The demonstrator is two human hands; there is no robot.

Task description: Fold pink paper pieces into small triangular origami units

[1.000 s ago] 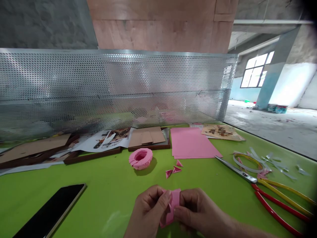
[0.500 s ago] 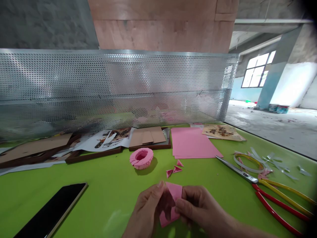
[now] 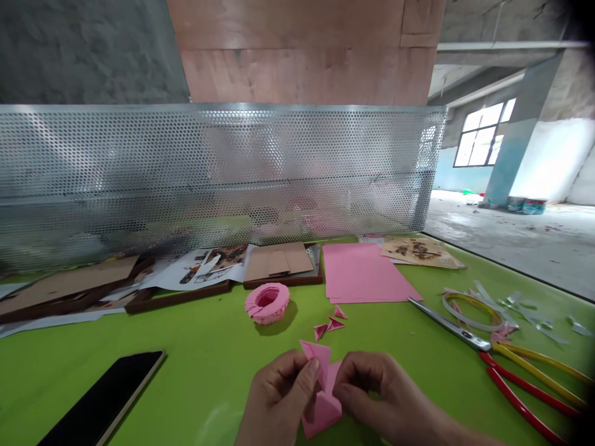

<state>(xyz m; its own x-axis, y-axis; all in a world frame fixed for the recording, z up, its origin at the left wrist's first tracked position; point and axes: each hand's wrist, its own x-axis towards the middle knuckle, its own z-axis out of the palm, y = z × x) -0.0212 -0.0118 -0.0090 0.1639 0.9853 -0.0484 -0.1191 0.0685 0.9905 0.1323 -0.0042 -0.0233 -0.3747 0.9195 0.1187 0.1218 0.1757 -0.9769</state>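
Observation:
A small pink piece of paper, creased and partly folded, is between my two hands at the front of the table. My left hand is closed on it, thumb pressing near its upper fold. My right hand pinches the paper's right edge with thumb and curled fingers. Just beyond lie several small folded pink triangles. Farther back sits a pink ring of folded paper. A stack of pink paper sheets lies behind the triangles.
Scissors with red and yellow handles lie at right, by a tape roll and clear tape scraps. A phone lies at left. Cardboard and frames stand along the perforated metal screen at the back.
An upper flap of the pink paper now stands folded over under my left thumb. My right hand has shifted slightly right along the edge. The view has tilted up a little.

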